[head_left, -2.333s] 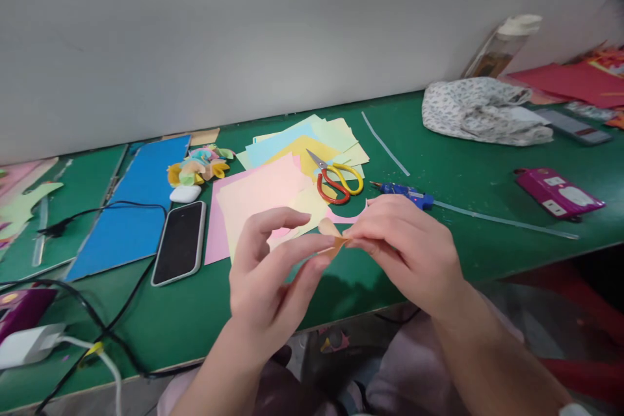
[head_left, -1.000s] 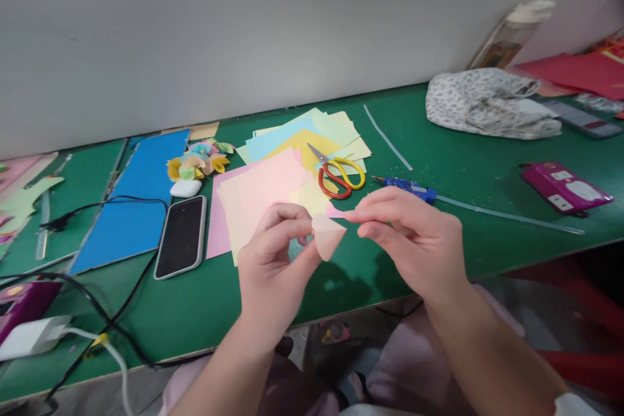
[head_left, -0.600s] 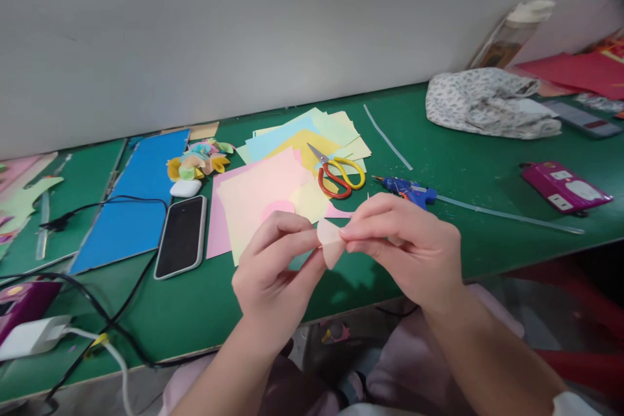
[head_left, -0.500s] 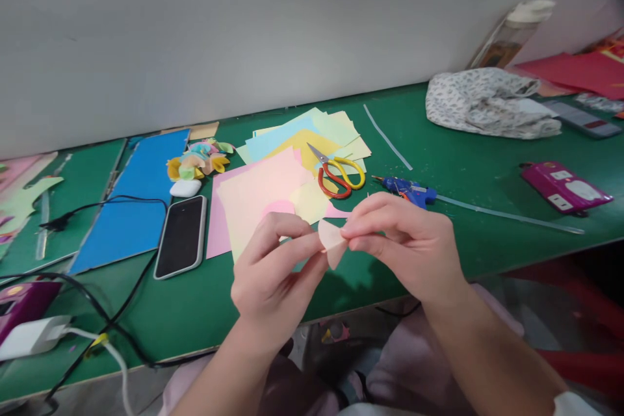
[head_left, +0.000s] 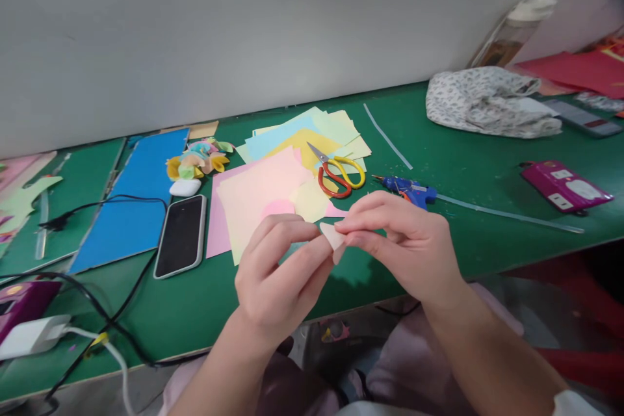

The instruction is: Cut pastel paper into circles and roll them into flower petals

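Between my two hands is a small pale pink paper piece [head_left: 332, 238], folded or curled, held over the table's front part. My left hand [head_left: 283, 266] pinches its left side, and my right hand [head_left: 404, 244] pinches its right side with thumb and forefinger. Fingers hide part of the paper. Just beyond lie scissors [head_left: 342, 175] with one red and one yellow handle, on sheets of coloured paper [head_left: 258, 182]. A blue glue gun [head_left: 409, 190] with a long clear glue stick [head_left: 507, 213] lies behind my right hand.
On the left are a phone [head_left: 181, 237], a white case [head_left: 185, 188], paper flowers [head_left: 199, 159], a blue board [head_left: 131, 195], black cables [head_left: 121, 322] and a white charger [head_left: 34, 337]. A purple power socket [head_left: 565, 187], patterned cloth [head_left: 487, 104] and bottle [head_left: 517, 32] stand right.
The paper piece has turned and folded narrower between my fingers, showing less of its face. My left fingers have moved slightly right over it, and my right hand shifted slightly left.
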### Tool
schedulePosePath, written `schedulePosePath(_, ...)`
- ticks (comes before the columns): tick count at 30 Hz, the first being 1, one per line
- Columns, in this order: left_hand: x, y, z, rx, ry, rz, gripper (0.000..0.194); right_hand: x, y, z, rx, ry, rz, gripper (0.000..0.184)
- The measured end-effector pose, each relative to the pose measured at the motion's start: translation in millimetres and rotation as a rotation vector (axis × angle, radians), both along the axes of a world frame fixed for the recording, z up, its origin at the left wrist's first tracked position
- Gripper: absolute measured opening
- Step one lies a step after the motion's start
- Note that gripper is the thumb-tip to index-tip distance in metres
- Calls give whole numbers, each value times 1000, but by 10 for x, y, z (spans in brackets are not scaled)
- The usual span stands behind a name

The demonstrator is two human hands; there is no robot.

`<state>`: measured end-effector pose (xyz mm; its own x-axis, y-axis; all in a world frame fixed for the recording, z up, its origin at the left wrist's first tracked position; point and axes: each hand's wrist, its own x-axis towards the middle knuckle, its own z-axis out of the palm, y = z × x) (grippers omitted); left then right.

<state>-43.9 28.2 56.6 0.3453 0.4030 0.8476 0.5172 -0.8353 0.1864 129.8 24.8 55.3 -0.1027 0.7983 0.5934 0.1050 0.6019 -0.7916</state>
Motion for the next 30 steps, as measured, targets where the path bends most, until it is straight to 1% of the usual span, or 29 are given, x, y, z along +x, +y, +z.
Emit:
schedulePosePath(3,-3,2,-3,-7,18,7,17,-7,-2,-13,25,2,2,14)
schedulePosePath(12,3,-2,8,-92,12,-28,20,-12,3,-13,16,19,22,11)
schedulePosePath(19,-29,32,-58,-284,-89,-51,21,31,28,-75,-28,71,-57,17)
schedulePosePath(24,-33,27,-73,-356,-161,-40,19,18,42,-57,33,-41,-60,14)
schedulePosePath(26,-35,21,-72,-428,-201,-35,18,7,43,-48,53,-59,-69,12)
schedulePosePath(30,-32,14,-61,-671,-302,-56,12,4,46,-58,94,-54,-72,11)
